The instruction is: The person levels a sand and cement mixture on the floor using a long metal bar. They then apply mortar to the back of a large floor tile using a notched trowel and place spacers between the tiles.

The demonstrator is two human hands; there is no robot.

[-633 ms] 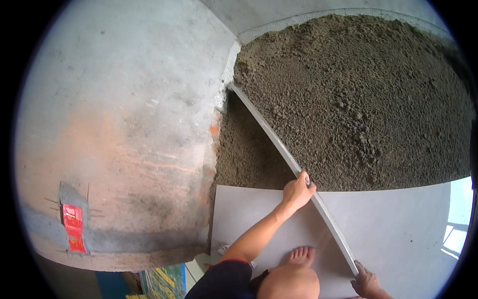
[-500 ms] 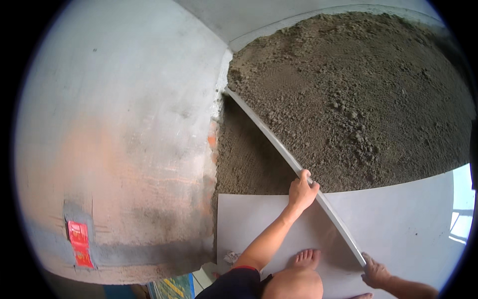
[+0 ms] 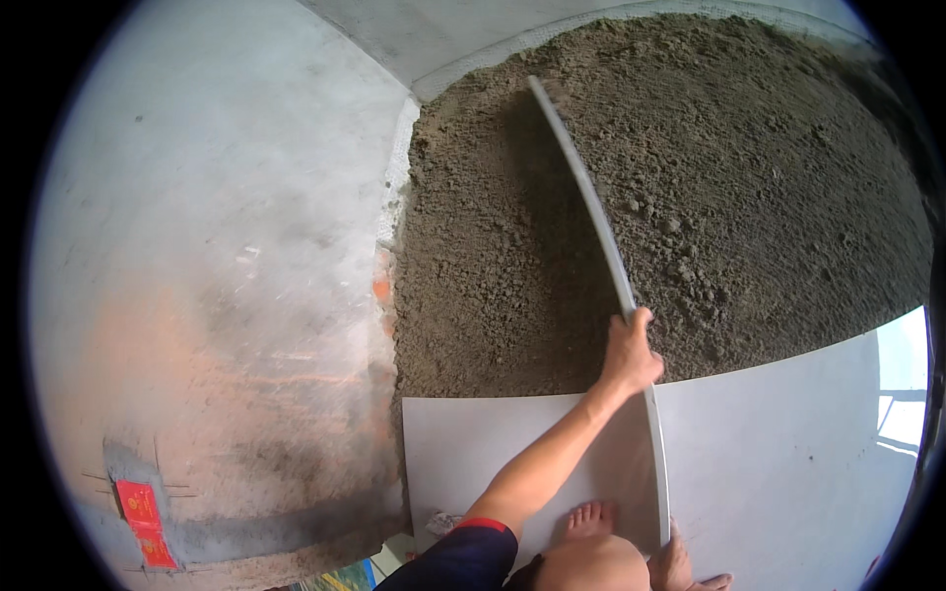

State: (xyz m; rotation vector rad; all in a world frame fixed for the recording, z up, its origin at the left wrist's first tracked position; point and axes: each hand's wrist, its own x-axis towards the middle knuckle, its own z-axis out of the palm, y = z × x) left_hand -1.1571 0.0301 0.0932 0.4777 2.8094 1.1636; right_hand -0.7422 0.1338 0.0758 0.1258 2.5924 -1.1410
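Observation:
A long pale metal straightedge (image 3: 594, 202) reaches from the far part of the grey-brown sandy mortar bed (image 3: 473, 286) back over the pale floor tile (image 3: 532, 433). Partway along it, near the tile's far edge, my left hand (image 3: 633, 357) is closed round the bar. My right hand (image 3: 672, 561) is at the bar's near end beside my knee, its fingers partly hidden. The bar's far tip is over the mortar; whether it touches there I cannot tell. A dark shadow lies along its left side.
On the left rises a stained plaster wall (image 3: 217, 295) with exposed brick along its lower edge and a red packet-like patch (image 3: 146, 522) on it. Another wall (image 3: 463, 34) closes the far side. My bare feet (image 3: 589, 520) stand on the tile.
The straightedge's far end has swung right and away from the left wall, over the mortar. My left hand has moved slightly right, and my right hand has come left toward my knee.

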